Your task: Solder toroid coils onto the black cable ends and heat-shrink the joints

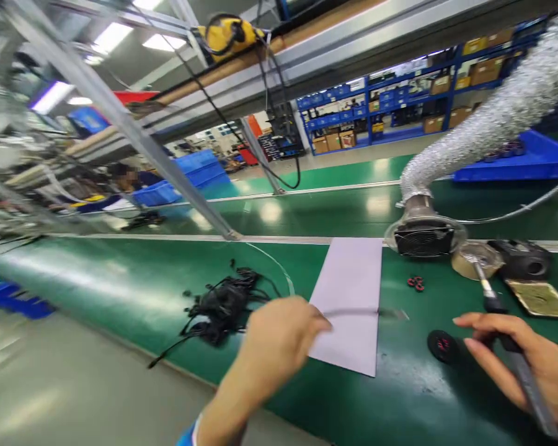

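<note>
We judge the soldering iron (516, 356) light and stiff, so the fingers of our right hand (534, 365) grip its black handle, while our left hand (279, 341) pinches a thin tool (367, 313).

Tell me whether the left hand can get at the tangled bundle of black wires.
Probably yes: the left hand sits beside the tangled bundle of black wires, nothing between them, though it pinches a thin dark strand.

On the green bench (121, 279) lie a white paper sheet (353, 285) in the middle, black wires (223, 306) to its left, and a small black disc (441, 345) at lower right.
</note>
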`<move>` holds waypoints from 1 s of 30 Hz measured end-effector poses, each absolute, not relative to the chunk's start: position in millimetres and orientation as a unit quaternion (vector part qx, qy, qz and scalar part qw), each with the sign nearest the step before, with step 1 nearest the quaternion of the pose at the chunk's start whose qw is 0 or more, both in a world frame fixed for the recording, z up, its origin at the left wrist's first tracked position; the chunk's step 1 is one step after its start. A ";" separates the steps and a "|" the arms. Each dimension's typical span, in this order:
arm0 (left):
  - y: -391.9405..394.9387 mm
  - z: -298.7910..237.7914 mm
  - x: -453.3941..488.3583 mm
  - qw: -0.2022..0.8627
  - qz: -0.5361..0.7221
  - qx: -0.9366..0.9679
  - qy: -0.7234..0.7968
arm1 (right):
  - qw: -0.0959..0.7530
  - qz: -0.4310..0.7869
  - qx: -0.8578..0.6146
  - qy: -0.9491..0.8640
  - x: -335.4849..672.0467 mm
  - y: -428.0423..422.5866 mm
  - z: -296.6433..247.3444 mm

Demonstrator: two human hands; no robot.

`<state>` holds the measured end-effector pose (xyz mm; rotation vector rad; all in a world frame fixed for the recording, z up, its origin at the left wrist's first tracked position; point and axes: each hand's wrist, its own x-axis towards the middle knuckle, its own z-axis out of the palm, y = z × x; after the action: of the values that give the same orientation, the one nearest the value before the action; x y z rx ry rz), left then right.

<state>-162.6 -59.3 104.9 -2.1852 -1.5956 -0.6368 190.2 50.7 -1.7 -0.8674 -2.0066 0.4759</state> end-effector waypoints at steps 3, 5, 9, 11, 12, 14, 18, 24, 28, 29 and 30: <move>-52.3 66.0 -102.6 0.137 -0.171 -0.833 -0.508 | 0.371 0.318 -0.320 -0.812 183.9 37.5 7.5; -45.6 42.6 -86.0 0.128 -0.164 -0.834 -0.511 | 0.338 0.397 -0.314 -0.793 179.1 29.5 10.8; -35.8 13.6 -89.1 0.149 -0.160 -0.820 -0.529 | 0.327 0.481 -0.311 -0.752 173.3 22.9 15.7; -35.4 7.7 -95.3 0.143 -0.151 -0.822 -0.531 | 0.340 0.476 -0.321 -0.745 171.9 23.7 16.5; -36.1 6.8 -97.8 0.124 -0.148 -0.825 -0.531 | 0.345 0.461 -0.329 -0.749 171.2 24.5 16.1; -38.4 8.8 -99.9 0.063 -0.161 -0.829 -0.532 | 0.352 0.418 -0.339 -0.766 169.4 25.6 13.7; -39.0 20.9 -83.0 -0.052 -0.269 -0.799 -0.536 | 0.373 0.360 -0.331 -0.789 163.7 24.5 6.1; -22.8 10.4 -21.7 -0.080 -0.313 -0.797 -0.511 | 0.444 0.340 -0.352 -0.751 155.2 21.2 0.3; -12.6 4.2 -13.4 -0.170 -0.326 -0.759 -0.537 | 0.458 0.387 -0.351 -0.720 152.8 21.4 -5.3; -10.1 6.4 -15.6 -0.210 -0.318 -0.749 -0.542 | 0.456 0.406 -0.352 -0.710 152.2 21.6 -7.1; -7.5 9.4 -18.4 -0.253 -0.307 -0.737 -0.547 | 0.455 0.427 -0.354 -0.697 151.6 21.7 -8.8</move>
<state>-18.4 -7.5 9.4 -2.7820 -2.0646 -1.1599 151.6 21.7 -8.8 -0.8742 -1.7192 1.0537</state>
